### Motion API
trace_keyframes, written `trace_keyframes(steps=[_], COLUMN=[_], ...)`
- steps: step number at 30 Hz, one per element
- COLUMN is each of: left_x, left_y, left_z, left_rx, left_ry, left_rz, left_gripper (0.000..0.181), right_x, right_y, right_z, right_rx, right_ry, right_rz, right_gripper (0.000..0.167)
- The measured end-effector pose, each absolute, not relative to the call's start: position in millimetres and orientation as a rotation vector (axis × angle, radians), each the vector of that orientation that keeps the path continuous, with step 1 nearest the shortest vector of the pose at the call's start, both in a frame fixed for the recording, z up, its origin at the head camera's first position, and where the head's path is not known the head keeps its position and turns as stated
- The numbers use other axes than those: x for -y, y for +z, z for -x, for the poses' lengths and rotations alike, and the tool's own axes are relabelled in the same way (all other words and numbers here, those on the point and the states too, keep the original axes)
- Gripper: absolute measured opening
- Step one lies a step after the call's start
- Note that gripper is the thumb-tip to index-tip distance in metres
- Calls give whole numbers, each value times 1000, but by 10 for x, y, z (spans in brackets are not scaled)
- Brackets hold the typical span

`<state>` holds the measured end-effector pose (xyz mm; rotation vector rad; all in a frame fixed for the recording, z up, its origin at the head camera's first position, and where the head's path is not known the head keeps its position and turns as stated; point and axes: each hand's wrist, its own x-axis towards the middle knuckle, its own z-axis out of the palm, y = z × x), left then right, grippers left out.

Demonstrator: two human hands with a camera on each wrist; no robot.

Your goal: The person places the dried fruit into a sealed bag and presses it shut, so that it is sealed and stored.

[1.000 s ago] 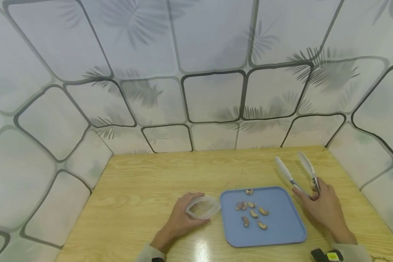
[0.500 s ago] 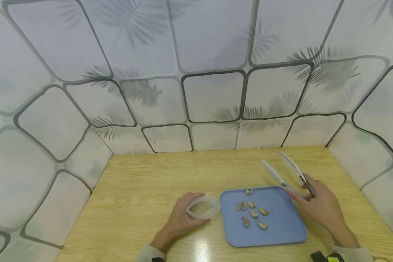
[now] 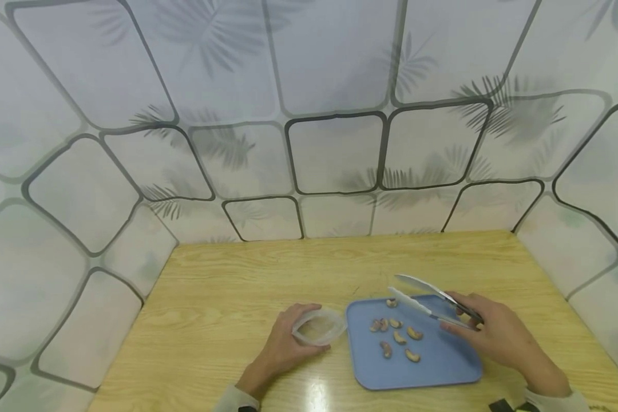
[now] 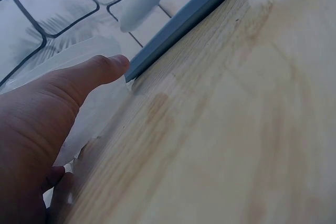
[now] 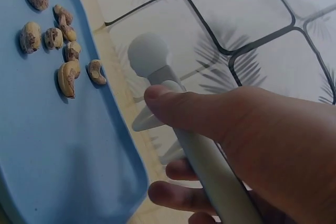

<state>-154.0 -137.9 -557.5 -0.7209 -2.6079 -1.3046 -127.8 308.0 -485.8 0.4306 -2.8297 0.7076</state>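
My left hand (image 3: pixel 280 346) holds a translucent plastic bag (image 3: pixel 336 327) on the table, just left of the tray. The bag's mouth gapes upward, with thumb and fingers on either side of it. My right hand (image 3: pixel 502 332) grips a pair of metal tongs (image 3: pixel 443 294) with white tips. The tongs' arms are spread apart with nothing between them, above the far part of the blue tray (image 3: pixel 432 363). Several cashews (image 3: pixel 413 355) in brown skins lie on the tray's left half. In the right wrist view one tongs tip (image 5: pixel 148 55) hovers beyond the cashews (image 5: pixel 67 80).
The wooden table (image 3: pixel 226 286) spreads out around the tray and bag. Patterned wall covering (image 3: pixel 335 154) closes off the back and both sides. The tray's raised rim (image 3: pixel 351 349) runs close beside the bag.
My right hand has carried the tongs leftward and nearer, from right of the tray to over its far part, turning their tips left. The left hand and bag have stayed still.
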Motion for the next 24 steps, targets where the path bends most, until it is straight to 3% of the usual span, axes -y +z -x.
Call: trace_keyframes(steps=[12, 24], left_x=[1382, 1387], left_y=[-5584, -5587], left_z=[1540, 1542], left_rx=[2625, 2630], left_ry=[-1308, -1304], left_rz=[697, 702], left_gripper=[80, 80], right_x=[-3052, -3019], right_y=[-4823, -4735], right_z=[1223, 1210], right_rx=[2910, 3082], right_ry=[642, 539], right_rz=[-506, -413], right_gripper=[68, 70])
